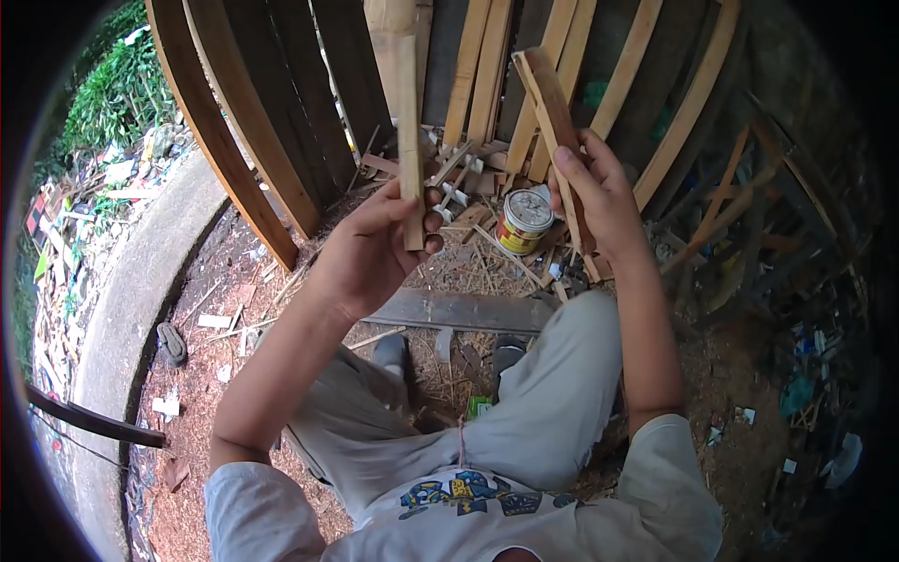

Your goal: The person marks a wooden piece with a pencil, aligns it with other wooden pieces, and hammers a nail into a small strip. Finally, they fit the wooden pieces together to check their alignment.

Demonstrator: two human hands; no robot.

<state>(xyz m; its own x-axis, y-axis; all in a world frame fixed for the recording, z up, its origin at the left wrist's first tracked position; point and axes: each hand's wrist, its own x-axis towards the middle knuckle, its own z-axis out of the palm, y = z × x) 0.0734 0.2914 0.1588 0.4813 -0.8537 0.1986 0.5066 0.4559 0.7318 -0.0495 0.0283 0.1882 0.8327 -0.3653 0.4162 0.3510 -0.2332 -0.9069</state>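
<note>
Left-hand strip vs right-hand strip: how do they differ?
Pose: the left-hand strip stands nearly upright; the right-hand strip leans, top toward the left. Colour: the left-hand strip is pale, the right-hand strip browner. Grip: the left hand pinches its strip near the bottom end; the right hand holds its strip further up. Both are long, flat wooden slats.

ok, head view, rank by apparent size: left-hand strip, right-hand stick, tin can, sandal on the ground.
1. left-hand strip and right-hand stick: they look alike in length, so no ranking between them.
2. tin can.
3. sandal, though it lies farther off, near the lens edge.
</note>
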